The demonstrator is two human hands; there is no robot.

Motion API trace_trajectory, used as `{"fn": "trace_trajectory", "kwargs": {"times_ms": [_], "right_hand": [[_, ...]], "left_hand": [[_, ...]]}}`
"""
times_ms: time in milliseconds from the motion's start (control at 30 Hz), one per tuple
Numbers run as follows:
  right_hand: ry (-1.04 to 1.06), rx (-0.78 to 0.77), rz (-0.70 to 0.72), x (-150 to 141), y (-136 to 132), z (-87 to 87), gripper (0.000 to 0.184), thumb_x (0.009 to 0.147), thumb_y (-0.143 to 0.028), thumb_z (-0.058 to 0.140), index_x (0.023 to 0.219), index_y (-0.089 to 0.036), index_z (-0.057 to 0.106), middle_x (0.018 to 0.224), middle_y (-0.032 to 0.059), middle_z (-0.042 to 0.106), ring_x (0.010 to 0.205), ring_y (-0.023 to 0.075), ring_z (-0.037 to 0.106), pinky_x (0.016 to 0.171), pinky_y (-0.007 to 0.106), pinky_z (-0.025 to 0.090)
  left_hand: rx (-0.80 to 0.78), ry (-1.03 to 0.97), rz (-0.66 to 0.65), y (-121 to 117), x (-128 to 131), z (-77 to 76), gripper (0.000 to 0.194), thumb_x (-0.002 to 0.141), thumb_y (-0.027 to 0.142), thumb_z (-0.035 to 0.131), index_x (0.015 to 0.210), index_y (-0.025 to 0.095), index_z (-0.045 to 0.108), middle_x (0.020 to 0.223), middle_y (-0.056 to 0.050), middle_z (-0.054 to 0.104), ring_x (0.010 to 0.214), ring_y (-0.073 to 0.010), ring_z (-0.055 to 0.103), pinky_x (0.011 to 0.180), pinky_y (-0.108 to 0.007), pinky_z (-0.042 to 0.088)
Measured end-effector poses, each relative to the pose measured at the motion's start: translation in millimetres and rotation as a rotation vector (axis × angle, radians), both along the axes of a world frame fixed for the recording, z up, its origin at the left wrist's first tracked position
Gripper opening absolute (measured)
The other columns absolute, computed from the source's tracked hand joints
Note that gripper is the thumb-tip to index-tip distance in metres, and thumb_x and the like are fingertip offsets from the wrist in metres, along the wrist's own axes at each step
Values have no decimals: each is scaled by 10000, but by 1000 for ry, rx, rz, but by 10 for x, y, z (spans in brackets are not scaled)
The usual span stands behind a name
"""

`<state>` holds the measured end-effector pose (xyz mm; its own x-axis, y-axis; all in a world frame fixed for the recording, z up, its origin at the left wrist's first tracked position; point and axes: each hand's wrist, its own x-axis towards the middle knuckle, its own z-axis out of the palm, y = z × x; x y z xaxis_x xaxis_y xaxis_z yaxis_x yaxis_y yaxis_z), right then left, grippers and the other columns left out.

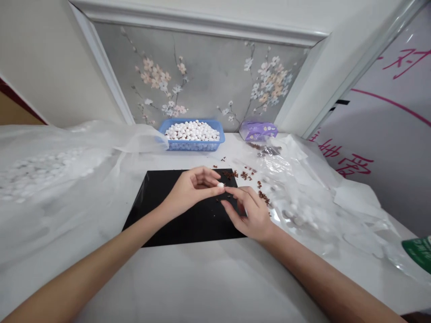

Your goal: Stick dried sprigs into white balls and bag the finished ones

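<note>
A small white ball [220, 185] is pinched between the thumb and fingers of my left hand [193, 186], above the black mat [188, 224]. From the right, the index fingertip of my right hand [251, 208] meets the ball at its near right side. The right thumb stands apart from that finger, and I see nothing gripped between them. Small reddish-brown, star-shaped pieces [245, 175] lie scattered on the table just beyond my right hand, some of them on the mat's far right corner.
A blue basket [193, 146] heaped with white balls stands at the back, beside a purple tissue pack [258, 131]. Clear plastic bags [313, 211] spread over the right side. On the left lies a large translucent bag [67, 148] with white balls. A green label [419, 253] shows at the right edge.
</note>
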<state>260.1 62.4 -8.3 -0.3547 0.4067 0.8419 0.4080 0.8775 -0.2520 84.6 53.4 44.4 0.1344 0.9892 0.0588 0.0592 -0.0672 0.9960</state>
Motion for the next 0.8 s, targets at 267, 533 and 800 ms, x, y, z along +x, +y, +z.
{"fn": "trace_trajectory", "kwargs": {"times_ms": [267, 533, 800], "right_hand": [[-194, 62, 99, -43, -78, 36, 99, 840, -160, 525, 938, -159, 540, 774, 36, 637, 618, 106, 606, 458, 203, 462], [-297, 58, 108, -107, -64, 18, 130, 894, -199, 435, 847, -158, 549, 689, 3, 582, 526, 78, 535, 421, 215, 370], [-402, 56, 62, -111, 17, 0, 249, 928, -239, 356, 775, -164, 538, 672, -9, 549, 493, 69, 477, 412, 224, 295]], "left_hand": [[239, 293, 166, 74, -152, 184, 201, 719, 355, 662, 802, 172, 663, 838, -22, 657, 807, -149, 595, 745, -244, 481], [354, 569, 295, 496, -360, 156, 240, 760, 369, 607, 886, 168, 645, 887, -23, 667, 833, -154, 594, 744, -260, 479], [579, 858, 516, 1467, -678, 384, 332, 824, 325, 512, 1060, 108, 599, 1170, -60, 594, 1121, -237, 465, 1006, -399, 300]]}}
